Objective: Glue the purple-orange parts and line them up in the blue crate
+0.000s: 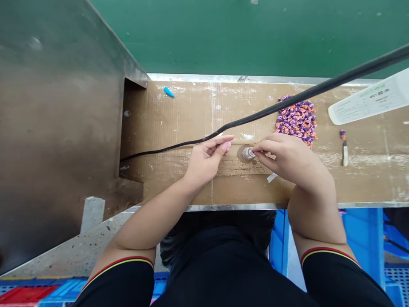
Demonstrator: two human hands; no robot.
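Note:
My right hand [281, 155] has its thumb and forefinger pinched at the rim of a small clear round dish [248, 154]. Whatever lies between those fingertips is too small to make out. A dark wet patch surrounds the dish on the cardboard. To the left of it, my left hand [209, 157] is loosely closed above the cardboard, its forefinger pointing right and its thumb against the other fingers. I cannot see what it holds, if anything. Beyond my right hand lies a pile of scrunched purple and orange fabric pieces [296, 119].
A black cable [249, 117] crosses above the cardboard-covered bench [179, 183]. A white bottle with printing [367, 100] lies at right, near a short pale stick [345, 154]. A blue cap [168, 92] sits far left, beside a metal housing [64, 119]. Blue crates [364, 238] stand below.

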